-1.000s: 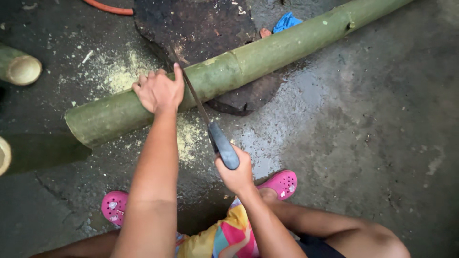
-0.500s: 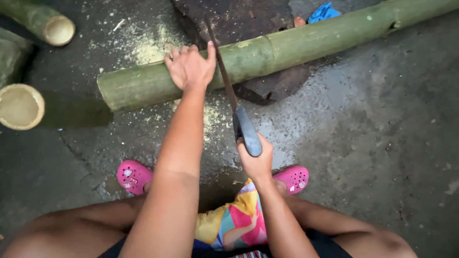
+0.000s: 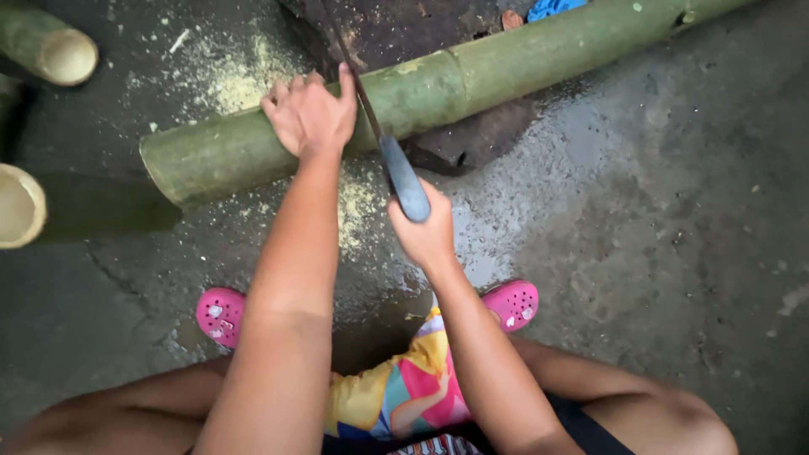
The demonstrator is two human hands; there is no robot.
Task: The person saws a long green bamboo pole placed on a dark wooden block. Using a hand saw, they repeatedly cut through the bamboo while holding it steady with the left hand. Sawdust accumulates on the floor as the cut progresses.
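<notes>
The fingers (image 3: 291, 88) of the left hand (image 3: 310, 114) spread over the green bamboo pole (image 3: 472, 76), pressing it down on the wet concrete floor (image 3: 657, 236). The right hand (image 3: 425, 232) is clamped on the grey handle of a saw (image 3: 403, 181), its blade biting the pole beside the left thumb. By my judgement the cut is midway; the next stroke calls for steady pressure clear of that thumb. Sawdust (image 3: 358, 202) lies beneath.
</notes>
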